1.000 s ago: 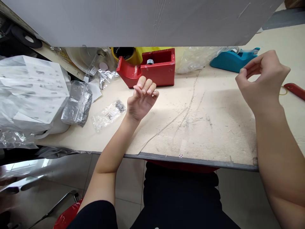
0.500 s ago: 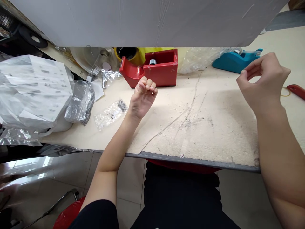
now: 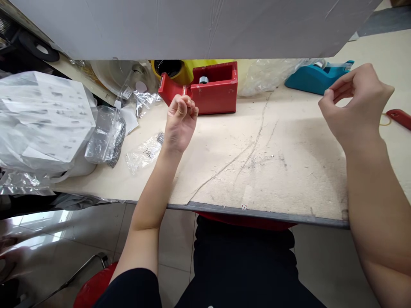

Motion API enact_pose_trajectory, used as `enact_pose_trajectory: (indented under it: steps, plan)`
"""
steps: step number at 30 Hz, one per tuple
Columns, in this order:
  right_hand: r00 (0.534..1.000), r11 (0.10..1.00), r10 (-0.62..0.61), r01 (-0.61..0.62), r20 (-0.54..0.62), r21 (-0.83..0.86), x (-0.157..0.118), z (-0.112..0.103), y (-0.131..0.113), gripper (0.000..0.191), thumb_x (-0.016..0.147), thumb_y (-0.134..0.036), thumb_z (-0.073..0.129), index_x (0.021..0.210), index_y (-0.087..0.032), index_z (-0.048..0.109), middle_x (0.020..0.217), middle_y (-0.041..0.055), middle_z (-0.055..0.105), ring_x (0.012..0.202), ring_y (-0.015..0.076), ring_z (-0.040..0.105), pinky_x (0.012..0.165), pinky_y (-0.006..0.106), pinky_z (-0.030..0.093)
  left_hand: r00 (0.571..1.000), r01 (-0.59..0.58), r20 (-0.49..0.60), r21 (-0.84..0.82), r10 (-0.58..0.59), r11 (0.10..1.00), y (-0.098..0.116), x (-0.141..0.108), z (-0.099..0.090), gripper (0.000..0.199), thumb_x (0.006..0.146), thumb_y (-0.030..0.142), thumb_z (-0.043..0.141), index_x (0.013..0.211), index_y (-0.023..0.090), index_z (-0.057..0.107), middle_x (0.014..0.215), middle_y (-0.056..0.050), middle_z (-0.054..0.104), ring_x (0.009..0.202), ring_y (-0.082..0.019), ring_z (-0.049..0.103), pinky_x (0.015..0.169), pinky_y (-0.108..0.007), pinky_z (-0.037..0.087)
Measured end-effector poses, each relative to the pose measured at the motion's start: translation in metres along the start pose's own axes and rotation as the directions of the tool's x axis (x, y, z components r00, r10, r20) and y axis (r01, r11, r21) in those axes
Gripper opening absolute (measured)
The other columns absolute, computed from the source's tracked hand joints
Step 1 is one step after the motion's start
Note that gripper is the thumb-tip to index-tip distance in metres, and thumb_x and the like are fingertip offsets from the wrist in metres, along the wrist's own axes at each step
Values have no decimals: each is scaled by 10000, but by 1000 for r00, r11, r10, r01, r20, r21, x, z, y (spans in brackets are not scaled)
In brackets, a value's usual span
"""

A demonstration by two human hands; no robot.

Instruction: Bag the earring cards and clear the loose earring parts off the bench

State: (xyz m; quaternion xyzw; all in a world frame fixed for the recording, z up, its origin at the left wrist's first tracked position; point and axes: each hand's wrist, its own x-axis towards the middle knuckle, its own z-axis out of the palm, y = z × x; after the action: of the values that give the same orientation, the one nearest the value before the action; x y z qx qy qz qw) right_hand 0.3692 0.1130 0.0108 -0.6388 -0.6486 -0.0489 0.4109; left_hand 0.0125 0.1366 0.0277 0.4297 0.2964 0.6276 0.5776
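Note:
My left hand [image 3: 181, 122] is raised over the bench in front of the red tape dispenser [image 3: 218, 96], palm up, with its fingers curled and pinched together. Whatever is between those fingertips, if anything, is too small to make out. On the right, my right hand [image 3: 353, 102] hovers near the teal tape dispenser [image 3: 311, 79], thumb and fingertips pressed together in a ring. Nothing can be made out in that pinch either. A small marked plastic bag [image 3: 144, 154] lies left of my left wrist.
A large grey panel [image 3: 192, 30] spans the top of the view. A plastic-wrapped white bundle [image 3: 45, 119] stands at the left. A red-handled tool [image 3: 399, 117] lies at the right, and the bench's dark front edge [image 3: 272, 215] runs below.
My left hand has moved left and slightly farther from me, now overlapping the red dispenser's front end. My right hand has barely moved and keeps its pinch.

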Motion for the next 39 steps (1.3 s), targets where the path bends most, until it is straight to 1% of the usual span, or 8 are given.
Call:
enact_pose_trajectory:
  steps: [5,8,12,16,20,27,34,39]
  plan:
    - [1000,1000,15,-15,27,3,0,-1,-3,219,746,-121,590,763,-233,403,675,-46,498,556,94,516,578,286,488,994,43,-101,80,-35,996,5,-2,6,292,976,168,643,689,212,607,727,13,568,843,-99,637,800,-178,497]
    - [1000,1000,22,-22,21,2,1,-1,-6,224,740,-127,587,764,-234,392,679,-39,503,560,103,518,583,286,489,991,46,-133,115,-31,992,3,-2,6,268,964,164,650,706,240,656,743,7,598,884,-125,658,833,-208,495]
    - [999,1000,30,-30,17,-6,1,0,-4,242,711,-115,592,759,-237,388,674,-32,508,553,114,520,579,295,492,997,0,-82,95,8,995,-3,2,1,220,968,202,670,755,245,710,762,19,610,831,-91,662,793,-182,506]
    - [1000,1000,6,-7,17,5,1,1,-2,242,710,-120,597,762,-238,391,675,-34,512,553,117,528,575,301,496,995,8,-97,131,5,991,-5,5,-1,97,899,248,779,827,238,714,794,29,627,957,-92,690,870,-158,515]
    - [1000,1000,18,-18,16,-1,1,0,-4,258,710,-102,604,757,-237,389,677,-32,511,552,115,520,578,303,491,994,27,-106,145,-12,989,-3,4,0,113,894,239,782,828,241,691,804,30,635,1001,-103,698,887,-168,523]
    - [999,999,32,-32,34,-11,1,-1,-5,251,725,-117,600,773,-241,387,686,-25,511,566,128,526,594,311,497,998,34,-50,73,-30,997,-2,1,2,219,967,137,646,767,222,669,826,30,662,769,-63,665,716,-161,512]
    - [1000,1000,18,-18,11,2,1,0,-2,258,694,-111,600,770,-242,391,679,-29,508,558,132,529,587,315,501,994,52,-98,161,-36,986,-1,0,3,213,906,276,763,736,228,645,872,7,678,1018,-137,696,770,-180,523]
    - [999,999,34,-33,36,-31,1,-1,-3,267,714,-112,614,776,-244,390,686,-27,513,563,128,527,588,308,495,998,8,-58,141,0,990,2,-2,3,237,960,232,684,725,231,655,873,-1,661,951,-120,693,793,-206,530]
